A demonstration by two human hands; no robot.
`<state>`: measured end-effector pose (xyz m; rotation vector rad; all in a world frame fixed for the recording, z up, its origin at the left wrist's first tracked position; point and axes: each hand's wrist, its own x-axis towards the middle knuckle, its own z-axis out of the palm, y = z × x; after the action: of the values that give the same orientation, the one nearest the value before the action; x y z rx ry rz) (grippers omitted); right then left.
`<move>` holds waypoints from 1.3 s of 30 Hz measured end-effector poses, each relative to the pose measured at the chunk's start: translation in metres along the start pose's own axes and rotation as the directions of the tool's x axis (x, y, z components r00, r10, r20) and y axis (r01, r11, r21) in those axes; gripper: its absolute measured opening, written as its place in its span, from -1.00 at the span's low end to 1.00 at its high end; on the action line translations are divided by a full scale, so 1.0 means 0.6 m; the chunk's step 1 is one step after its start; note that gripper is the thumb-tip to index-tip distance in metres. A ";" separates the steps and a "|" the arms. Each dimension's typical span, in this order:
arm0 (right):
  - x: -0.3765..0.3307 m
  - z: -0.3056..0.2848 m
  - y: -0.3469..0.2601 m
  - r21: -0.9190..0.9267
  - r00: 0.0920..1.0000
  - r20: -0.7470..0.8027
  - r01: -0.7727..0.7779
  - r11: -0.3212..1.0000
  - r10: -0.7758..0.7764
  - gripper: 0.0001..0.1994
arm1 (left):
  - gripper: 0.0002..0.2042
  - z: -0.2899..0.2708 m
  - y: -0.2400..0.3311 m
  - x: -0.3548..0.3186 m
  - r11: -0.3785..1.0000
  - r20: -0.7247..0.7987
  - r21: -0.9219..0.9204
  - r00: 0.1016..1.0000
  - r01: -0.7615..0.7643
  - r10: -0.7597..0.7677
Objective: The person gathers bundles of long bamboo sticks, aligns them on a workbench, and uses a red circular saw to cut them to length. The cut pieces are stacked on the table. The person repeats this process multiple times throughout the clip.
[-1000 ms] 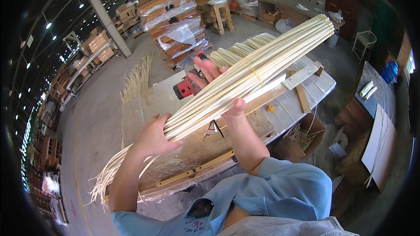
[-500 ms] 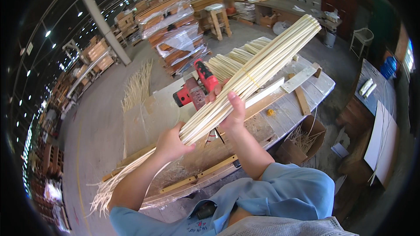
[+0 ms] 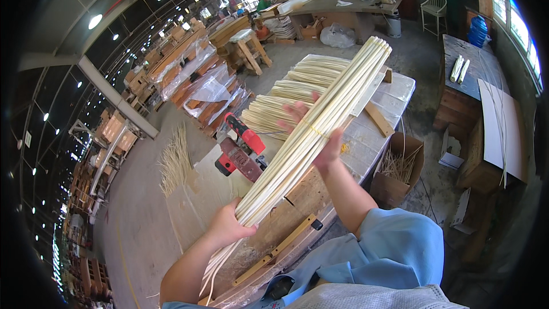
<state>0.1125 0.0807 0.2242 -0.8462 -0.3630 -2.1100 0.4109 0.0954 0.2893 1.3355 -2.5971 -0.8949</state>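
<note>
Left hand (image 3: 226, 226) clamped low on long bundle of pale cane rods (image 3: 320, 123) | right hand (image 3: 317, 137) wrapped mid-bundle, thumb over | bundle had swung steeper since earlier, tips beyond right hand, above red power tool (image 3: 240, 146) on workbench (image 3: 394, 94).

Bundle of rods (image 3: 320, 126) in both hands: pale cream, yellow band at the right-hand grip. Power tool (image 3: 240, 149) beside the grip: red and black. Sleeve (image 3: 394, 252): light blue.

Power tool (image 3: 240, 151) on workbench (image 3: 394, 94), left of cane bundle (image 3: 309, 137).
</note>
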 end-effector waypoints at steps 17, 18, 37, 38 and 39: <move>0.000 -0.047 -0.070 -0.136 0.958 -0.285 -0.079 0.987 0.038 -0.19 | -0.38 0.032 0.003 0.023 0.998 -0.055 -0.021 0.997 0.060 -0.061; 0.017 -0.053 -0.077 -0.151 0.952 -0.303 -0.014 0.988 -0.033 -0.22 | -0.39 0.035 0.011 0.029 0.999 -0.042 -0.015 0.998 0.050 -0.050; -0.153 -0.018 0.053 0.011 0.904 -0.250 -0.355 0.935 0.346 -0.07 | -0.39 0.068 0.018 0.057 0.985 -0.090 0.152 0.993 0.085 -0.072; -0.157 -0.011 0.053 0.026 0.884 -0.246 -0.403 0.915 0.397 -0.07 | -0.39 0.072 0.009 0.047 0.977 -0.106 0.184 0.990 0.109 -0.091; -0.163 -0.009 0.042 0.031 0.862 -0.244 -0.451 0.892 0.445 -0.07 | -0.39 0.078 0.001 0.041 0.970 -0.117 0.210 0.988 0.125 -0.102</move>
<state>0.1731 0.1194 0.1534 -0.6016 0.0010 -1.7523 0.3799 0.0983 0.2463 1.5534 -2.6195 -0.5478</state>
